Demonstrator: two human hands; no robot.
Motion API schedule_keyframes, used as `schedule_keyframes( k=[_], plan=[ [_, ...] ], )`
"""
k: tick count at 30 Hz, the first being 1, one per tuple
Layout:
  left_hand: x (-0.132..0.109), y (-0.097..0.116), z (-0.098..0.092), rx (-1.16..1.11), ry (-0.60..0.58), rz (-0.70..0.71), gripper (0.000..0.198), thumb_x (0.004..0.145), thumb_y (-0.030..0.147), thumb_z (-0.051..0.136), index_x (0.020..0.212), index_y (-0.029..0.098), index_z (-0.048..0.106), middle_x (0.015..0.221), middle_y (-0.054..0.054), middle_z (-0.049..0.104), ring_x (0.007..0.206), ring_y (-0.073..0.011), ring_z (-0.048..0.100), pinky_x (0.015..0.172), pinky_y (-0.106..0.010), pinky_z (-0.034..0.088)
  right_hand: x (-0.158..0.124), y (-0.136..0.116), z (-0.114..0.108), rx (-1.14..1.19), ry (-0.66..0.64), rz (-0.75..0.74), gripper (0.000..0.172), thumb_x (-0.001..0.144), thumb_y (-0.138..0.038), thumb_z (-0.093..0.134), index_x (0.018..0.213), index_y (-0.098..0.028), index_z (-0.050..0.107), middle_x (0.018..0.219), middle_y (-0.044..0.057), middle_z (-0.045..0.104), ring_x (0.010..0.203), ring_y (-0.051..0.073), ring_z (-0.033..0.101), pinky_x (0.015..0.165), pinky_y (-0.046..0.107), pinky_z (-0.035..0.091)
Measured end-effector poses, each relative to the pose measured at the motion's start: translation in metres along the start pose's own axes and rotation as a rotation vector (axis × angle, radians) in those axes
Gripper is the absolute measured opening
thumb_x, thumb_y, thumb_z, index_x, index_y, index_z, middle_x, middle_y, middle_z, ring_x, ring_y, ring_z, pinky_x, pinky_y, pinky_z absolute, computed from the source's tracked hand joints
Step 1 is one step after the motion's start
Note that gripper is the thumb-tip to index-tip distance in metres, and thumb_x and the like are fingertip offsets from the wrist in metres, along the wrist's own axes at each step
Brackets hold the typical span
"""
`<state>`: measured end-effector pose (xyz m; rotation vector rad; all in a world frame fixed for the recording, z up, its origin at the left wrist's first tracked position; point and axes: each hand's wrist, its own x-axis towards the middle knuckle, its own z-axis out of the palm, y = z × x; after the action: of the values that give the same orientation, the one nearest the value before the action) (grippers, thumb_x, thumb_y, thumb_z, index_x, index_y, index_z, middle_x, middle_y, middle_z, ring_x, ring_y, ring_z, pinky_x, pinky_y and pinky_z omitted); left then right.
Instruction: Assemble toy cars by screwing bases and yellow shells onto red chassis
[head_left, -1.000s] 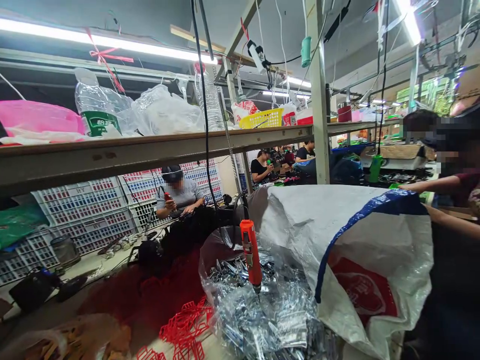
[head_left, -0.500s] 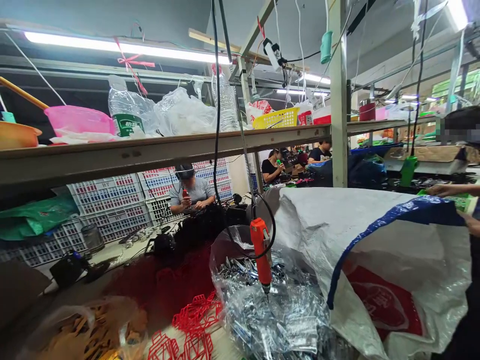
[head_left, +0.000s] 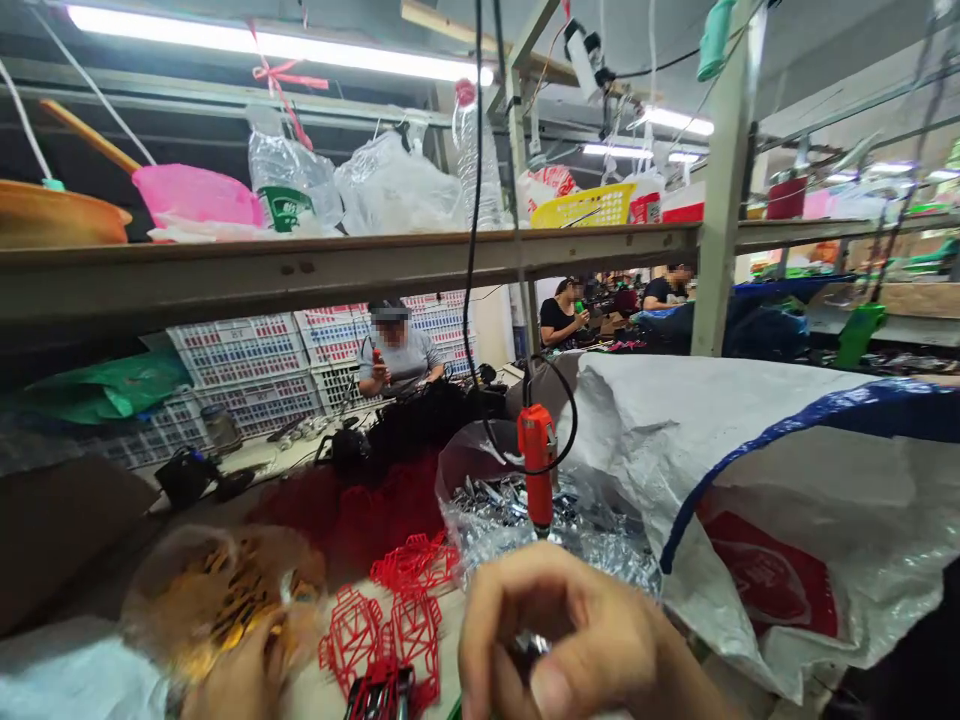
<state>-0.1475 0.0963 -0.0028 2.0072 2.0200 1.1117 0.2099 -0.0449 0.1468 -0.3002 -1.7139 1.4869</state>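
Lower centre, the right hand (head_left: 600, 630) curls narrowly, any hold indiscernible, nearer the upright red power screwdriver (head_left: 536, 440) above it in the frame than the left hand (head_left: 244, 672), its grip hidden, lower left by the bag of golden parts (head_left: 148, 590).

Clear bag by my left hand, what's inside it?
Inside the clear bag, orange-gold pieces show, some looking darker. Your left hand covers part of the near side, and whatever lies beneath the top pieces is hidden.
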Motion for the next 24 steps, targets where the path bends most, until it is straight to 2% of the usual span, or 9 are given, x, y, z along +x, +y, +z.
schedule_keyframes(
  k=[1, 3, 7, 8, 11, 14, 18, 21, 24],
  plan=[
    [-0.003, 0.007, -0.004, 0.044, 0.038, 0.008, 0.028, 0.085, 0.038, 0.046, 0.083, 0.028, 0.072, 0.073, -0.009, 0.077, 0.071, -0.0367, 0.072, 0.064, -0.042, 0.05, 0.011, 0.004, -0.005, 0.109, -0.048, -0.008, 0.052, 0.08, -0.063, 0.081, 0.091, -0.013, 0.071, 0.061, -0.006, 0.056, 0.045, 0.004, 0.046, 0.044, 0.016, 0.035],
    [-0.008, 0.025, -0.011, 0.026, 0.073, 0.008, 0.031, 0.082, 0.038, 0.044, 0.086, 0.025, 0.073, 0.076, -0.012, 0.079, 0.069, -0.0357, 0.072, 0.064, -0.042, 0.049, 0.03, 0.016, -0.014, 0.186, -0.043, -0.004, 0.043, 0.083, -0.054, 0.082, 0.092, -0.014, 0.07, 0.058, -0.006, 0.057, 0.043, 0.005, 0.044, 0.043, 0.017, 0.033],
    [-0.013, 0.051, -0.013, 0.005, 0.16, -0.058, 0.038, 0.087, 0.048, 0.044, 0.096, 0.022, 0.071, 0.101, -0.014, 0.081, 0.097, -0.0326, 0.075, 0.083, -0.041, 0.054, 0.051, 0.054, -0.021, 0.015, 0.17, 0.074, 0.038, 0.089, -0.055, 0.073, 0.091, -0.018, 0.065, 0.056, -0.008, 0.051, 0.046, 0.007, 0.041, 0.046, 0.02, 0.032],
    [-0.014, 0.054, -0.011, -0.012, 0.161, -0.064, 0.038, 0.088, 0.05, 0.045, 0.098, 0.022, 0.07, 0.101, -0.013, 0.081, 0.096, -0.0296, 0.075, 0.083, -0.038, 0.055, 0.055, 0.066, -0.021, -0.074, 0.235, 0.104, 0.04, 0.09, -0.058, 0.07, 0.09, -0.019, 0.063, 0.057, -0.008, 0.049, 0.048, 0.008, 0.041, 0.047, 0.021, 0.032],
    [-0.018, 0.056, -0.012, -0.027, 0.162, -0.086, 0.032, 0.091, 0.048, 0.048, 0.097, 0.023, 0.068, 0.093, -0.008, 0.081, 0.085, -0.0243, 0.076, 0.075, -0.033, 0.056, 0.064, 0.101, -0.015, -0.289, 0.356, 0.148, 0.043, 0.092, -0.064, 0.06, 0.088, -0.021, 0.057, 0.064, -0.007, 0.046, 0.055, 0.011, 0.042, 0.052, 0.024, 0.035],
    [-0.024, 0.052, -0.025, 0.035, 0.234, -0.133, 0.022, 0.091, 0.04, 0.052, 0.094, 0.024, 0.066, 0.088, -0.008, 0.078, 0.077, -0.0269, 0.073, 0.067, -0.034, 0.051, 0.065, 0.127, -0.007, -0.362, 0.341, 0.168, 0.039, 0.095, -0.058, 0.056, 0.086, -0.02, 0.058, 0.068, -0.004, 0.048, 0.061, 0.013, 0.045, 0.058, 0.026, 0.036],
    [-0.026, 0.04, -0.049, 0.113, 0.401, -0.177, 0.009, 0.089, 0.028, 0.053, 0.088, 0.025, 0.061, 0.076, -0.007, 0.071, 0.067, -0.0294, 0.066, 0.062, -0.036, 0.044, 0.058, 0.14, 0.001, -0.441, 0.298, 0.181, 0.029, 0.098, -0.045, 0.056, 0.084, -0.02, 0.062, 0.073, -0.001, 0.058, 0.068, 0.015, 0.052, 0.063, 0.028, 0.038],
    [-0.024, 0.036, -0.055, 0.061, 0.522, -0.05, 0.007, 0.091, 0.026, 0.05, 0.088, 0.025, 0.056, 0.09, -0.011, 0.075, 0.081, -0.0304, 0.07, 0.07, -0.04, 0.051, 0.054, 0.141, 0.006, -0.534, 0.286, 0.152, 0.025, 0.101, -0.037, 0.052, 0.088, -0.02, 0.065, 0.077, 0.001, 0.062, 0.071, 0.017, 0.056, 0.065, 0.028, 0.04],
    [-0.026, 0.046, -0.043, -0.052, 0.56, 0.217, 0.008, 0.095, 0.024, 0.051, 0.089, 0.025, 0.055, 0.108, -0.011, 0.076, 0.101, -0.0267, 0.072, 0.088, -0.042, 0.055, 0.052, 0.144, 0.009, -0.628, 0.326, 0.071, 0.023, 0.103, -0.032, 0.049, 0.104, -0.02, 0.068, 0.086, 0.003, 0.068, 0.076, 0.018, 0.061, 0.069, 0.028, 0.046]
  ],
)
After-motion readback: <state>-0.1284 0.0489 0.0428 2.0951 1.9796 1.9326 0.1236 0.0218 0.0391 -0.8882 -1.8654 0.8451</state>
